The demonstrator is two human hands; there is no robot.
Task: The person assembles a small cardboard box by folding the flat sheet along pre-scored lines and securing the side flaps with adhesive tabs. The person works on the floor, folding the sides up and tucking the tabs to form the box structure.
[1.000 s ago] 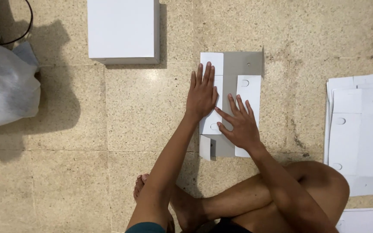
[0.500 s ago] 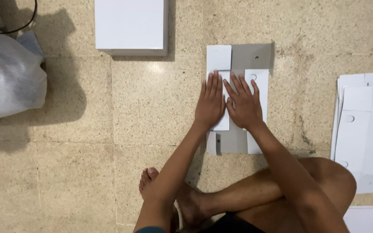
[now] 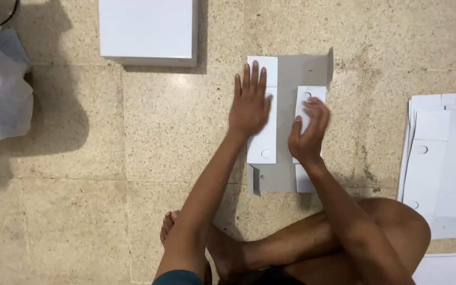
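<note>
Left hand (image 3: 250, 101) lies flat, fingers spread, on the folded-in white left flap of the grey cardboard box blank (image 3: 289, 122) lying mid-floor. Right hand (image 3: 308, 132), fingers curled, presses the right flap down; it looks half-folded, end tabs still unfolded.

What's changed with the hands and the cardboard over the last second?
The left hand slid out to press flat on the left white flap of the grey folded cardboard sheet. The right hand moved apart from it and curled its fingers onto the right white flap. The white box, the grey bag and the stacked white sheets stayed put.
</note>
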